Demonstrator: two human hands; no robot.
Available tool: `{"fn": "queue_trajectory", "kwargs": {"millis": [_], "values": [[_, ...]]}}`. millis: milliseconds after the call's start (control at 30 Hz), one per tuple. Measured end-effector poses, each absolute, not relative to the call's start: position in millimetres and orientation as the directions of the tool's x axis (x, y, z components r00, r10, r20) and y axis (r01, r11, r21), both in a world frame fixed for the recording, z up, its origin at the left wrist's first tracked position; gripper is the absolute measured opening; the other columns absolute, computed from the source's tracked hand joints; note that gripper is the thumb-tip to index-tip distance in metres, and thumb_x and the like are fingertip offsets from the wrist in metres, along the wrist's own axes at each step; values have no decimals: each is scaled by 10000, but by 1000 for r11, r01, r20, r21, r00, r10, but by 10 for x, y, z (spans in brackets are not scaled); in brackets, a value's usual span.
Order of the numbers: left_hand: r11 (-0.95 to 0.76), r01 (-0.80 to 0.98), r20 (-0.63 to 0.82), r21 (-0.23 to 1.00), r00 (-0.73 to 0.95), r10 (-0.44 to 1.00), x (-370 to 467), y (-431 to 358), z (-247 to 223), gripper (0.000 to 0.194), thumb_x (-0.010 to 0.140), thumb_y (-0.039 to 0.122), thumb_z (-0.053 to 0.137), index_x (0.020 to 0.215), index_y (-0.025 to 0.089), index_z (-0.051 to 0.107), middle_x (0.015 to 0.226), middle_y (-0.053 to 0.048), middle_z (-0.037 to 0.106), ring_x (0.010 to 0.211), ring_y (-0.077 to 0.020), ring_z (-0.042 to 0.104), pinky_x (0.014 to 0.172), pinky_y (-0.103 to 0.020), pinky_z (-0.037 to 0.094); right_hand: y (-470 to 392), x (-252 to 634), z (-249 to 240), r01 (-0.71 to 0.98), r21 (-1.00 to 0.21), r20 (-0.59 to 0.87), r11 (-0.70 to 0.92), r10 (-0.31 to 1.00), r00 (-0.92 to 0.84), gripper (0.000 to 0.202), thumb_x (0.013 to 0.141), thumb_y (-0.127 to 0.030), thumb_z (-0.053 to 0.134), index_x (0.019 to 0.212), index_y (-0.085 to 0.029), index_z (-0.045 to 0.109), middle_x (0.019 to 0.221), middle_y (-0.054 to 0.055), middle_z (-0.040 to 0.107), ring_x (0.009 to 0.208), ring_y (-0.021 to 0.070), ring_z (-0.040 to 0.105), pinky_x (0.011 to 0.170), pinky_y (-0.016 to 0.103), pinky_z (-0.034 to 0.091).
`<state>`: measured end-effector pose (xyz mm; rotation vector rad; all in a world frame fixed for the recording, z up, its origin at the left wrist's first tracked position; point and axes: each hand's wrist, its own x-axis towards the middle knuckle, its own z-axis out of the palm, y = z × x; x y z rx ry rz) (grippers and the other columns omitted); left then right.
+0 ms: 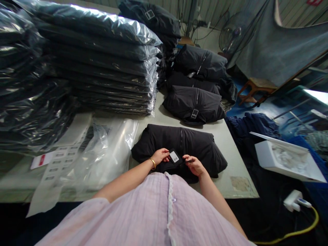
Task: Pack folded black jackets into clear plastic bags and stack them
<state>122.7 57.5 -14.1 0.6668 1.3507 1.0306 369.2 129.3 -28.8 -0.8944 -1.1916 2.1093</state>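
A folded black jacket (164, 138) with a short zip down its middle lies on the table in front of me. My left hand (161, 156), a gold bangle at its wrist, pinches the edge of a black hang tag (175, 156) that carries a white barcode sticker. At the tag's other side, my right hand (195, 165) has its fingers closed on a thin dark piece, perhaps the tag's cord or the jacket's edge; which one I cannot make out. Both hands are just above the jacket's near side.
Bagged black garments (102, 68) are stacked high at the left. Clear plastic bags (110, 153) and a sheet of stickers (57, 167) lie beside the jacket. More folded jackets (192, 102) stand behind it. An open white box (284, 160) sits right of the table (241, 171).
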Motion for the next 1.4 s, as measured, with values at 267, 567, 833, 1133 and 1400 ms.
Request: {"fn": "queue_trajectory", "kwargs": {"millis": [267, 567, 833, 1133, 1400], "values": [[438, -208, -464, 874, -93, 881, 1238, 575, -140, 271, 803, 348, 709, 885, 151, 542, 638, 23, 667, 494, -71, 602, 492, -177, 425, 1264, 3693, -251, -222, -848, -257, -481, 740, -622, 207, 499, -144, 840, 629, -211, 693, 984, 15, 678, 899, 151, 604, 717, 234, 458], [367, -35, -366, 930, -209, 907, 1183, 574, 56, 370, 758, 402, 722, 1002, 167, 571, 691, 20, 656, 554, -105, 617, 539, -224, 470, 1218, 3450, -81, 320, -944, -187, -81, 930, -315, 531, 646, -468, 774, 1083, -204, 627, 825, 9, 654, 503, 116, 522, 499, 264, 428], [-147, 707, 83, 692, 125, 989, 1280, 460, 465, 373, 709, 531, 732, 921, 225, 707, 942, -33, 691, 890, -181, 620, 831, -306, 470, 1193, 3611, 91, 622, -717, 188, 315, 947, -262, 408, 795, -441, 642, 1116, -187, 644, 1013, 84, 647, 644, 154, 564, 683, 326, 495], [-351, 837, -63, 421, 413, 909, 1416, 488, 244, 905, 552, 423, 837, 1377, 254, 506, 1564, -103, 319, 1450, -310, 231, 1144, -464, 274, 991, 3716, 85, 532, -775, 188, 341, 928, -321, 240, 844, -400, 587, 949, -201, 670, 849, 41, 669, 667, 166, 574, 667, 310, 485], [-421, 817, -72, 393, 484, 872, 1375, 484, 170, 863, 637, 211, 725, 1443, 187, 416, 1594, -131, 232, 1475, -312, 160, 1178, -449, 247, 764, 3805, 188, 528, -679, 282, 511, 845, -455, 114, 771, -193, 554, 805, -223, 658, 976, 59, 660, 895, 198, 611, 826, 340, 499]]}}
